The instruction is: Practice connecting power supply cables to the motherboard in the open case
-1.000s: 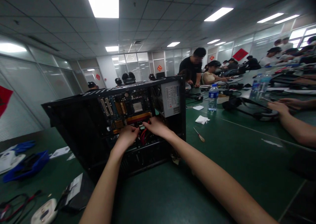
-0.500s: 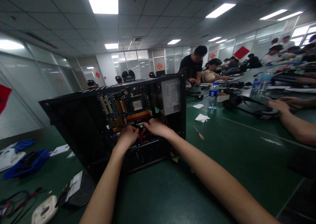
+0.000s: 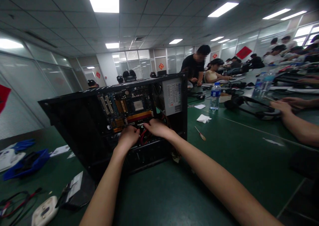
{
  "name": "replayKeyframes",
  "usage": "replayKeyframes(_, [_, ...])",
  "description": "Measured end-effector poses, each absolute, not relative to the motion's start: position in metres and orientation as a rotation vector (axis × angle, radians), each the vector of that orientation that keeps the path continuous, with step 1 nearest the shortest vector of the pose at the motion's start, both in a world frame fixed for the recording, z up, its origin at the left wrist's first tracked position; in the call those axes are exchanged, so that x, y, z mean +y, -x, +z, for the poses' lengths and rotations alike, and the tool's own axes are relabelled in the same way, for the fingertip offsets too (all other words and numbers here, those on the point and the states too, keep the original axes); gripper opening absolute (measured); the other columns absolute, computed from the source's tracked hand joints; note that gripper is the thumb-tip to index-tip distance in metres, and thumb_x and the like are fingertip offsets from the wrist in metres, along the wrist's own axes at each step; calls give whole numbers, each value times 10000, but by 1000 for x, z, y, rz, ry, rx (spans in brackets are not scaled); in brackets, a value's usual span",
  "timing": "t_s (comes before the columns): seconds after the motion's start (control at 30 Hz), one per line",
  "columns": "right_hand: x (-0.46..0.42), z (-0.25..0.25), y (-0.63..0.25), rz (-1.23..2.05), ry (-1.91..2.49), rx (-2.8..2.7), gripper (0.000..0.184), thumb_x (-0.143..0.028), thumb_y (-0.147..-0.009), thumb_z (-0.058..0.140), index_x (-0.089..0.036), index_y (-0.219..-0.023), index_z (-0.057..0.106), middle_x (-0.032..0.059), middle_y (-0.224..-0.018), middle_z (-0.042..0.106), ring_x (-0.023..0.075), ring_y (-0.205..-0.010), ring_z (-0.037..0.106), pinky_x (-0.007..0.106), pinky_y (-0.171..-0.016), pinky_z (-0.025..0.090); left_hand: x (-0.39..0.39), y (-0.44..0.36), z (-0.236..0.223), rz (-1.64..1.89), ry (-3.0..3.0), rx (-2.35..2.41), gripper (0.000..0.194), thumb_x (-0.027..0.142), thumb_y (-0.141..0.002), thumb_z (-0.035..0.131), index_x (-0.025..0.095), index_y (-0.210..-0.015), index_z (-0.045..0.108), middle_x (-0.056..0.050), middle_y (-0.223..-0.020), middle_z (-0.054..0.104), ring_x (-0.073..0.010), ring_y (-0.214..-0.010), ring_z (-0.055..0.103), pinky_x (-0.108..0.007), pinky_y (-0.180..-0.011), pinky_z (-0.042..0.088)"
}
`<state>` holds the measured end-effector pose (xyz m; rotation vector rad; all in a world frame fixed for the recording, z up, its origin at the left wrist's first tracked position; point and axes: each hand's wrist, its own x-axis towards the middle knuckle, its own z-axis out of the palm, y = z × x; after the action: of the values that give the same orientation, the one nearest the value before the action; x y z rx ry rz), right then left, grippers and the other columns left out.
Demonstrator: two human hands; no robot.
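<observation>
A black computer case stands on the green table in front of me, its open side facing me. Inside are a motherboard with a bare square chip, and a grey power supply at upper right. Both hands reach in along the board's lower edge, below a yellow-and-red memory slot. My left hand is closed in a pinch; what lies between its fingertips is hidden. My right hand is closed too, fingertips at a small light part beside red cables. I cannot tell what it grips.
Right of the case lie a screwdriver, a crumpled tissue and a water bottle. At left are a blue tray, a black box, a white object and cables. Another person's hands are at far right.
The view has tilted down very slightly. Both hands stay at almost the same spot inside the case, with only tiny finger movement.
</observation>
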<state>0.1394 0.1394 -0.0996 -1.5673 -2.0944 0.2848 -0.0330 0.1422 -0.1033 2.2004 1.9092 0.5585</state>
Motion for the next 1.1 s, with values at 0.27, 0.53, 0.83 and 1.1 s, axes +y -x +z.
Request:
replayKeyframes(0.27, [138, -98, -139, 279, 1575, -2084, 538, -469, -1015, 384, -80, -986, 755, 206, -984, 747, 262, -912, 711, 285, -707, 449, 140, 31, -93, 488, -2255, 1946, 359, 354, -901, 484, 173, -757, 759, -114, -747, 724, -218, -697, 640, -291, -598, 340])
replayKeyframes(0.53, [136, -95, -136, 301, 1595, -2067, 547, -469, -1019, 372, -71, -1003, 748, 203, -1007, 746, 256, -935, 707, 281, -725, 450, 135, 14, -82, 394, -2261, 2178, 329, 336, -879, 490, 156, -909, 763, -181, -940, 761, -296, -861, 715, -315, -662, 462])
replayKeyframes(0.83, [137, -95, -136, 312, 1591, -2048, 531, -473, -1019, 380, -87, -987, 743, 197, -1019, 744, 265, -947, 703, 287, -732, 447, 133, 16, -75, 371, -2229, 2205, 313, 326, -851, 501, 151, -944, 744, -197, -993, 758, -339, -956, 718, -354, -733, 506])
replayKeyframes(1.1, [136, -97, -135, 301, 1583, -2050, 512, -462, -1015, 395, -85, -965, 737, 203, -996, 743, 273, -939, 704, 295, -708, 437, 130, 11, -75, 392, -2260, 2161, 336, 334, -871, 494, 136, -939, 757, -203, -980, 758, -316, -916, 721, -328, -682, 487])
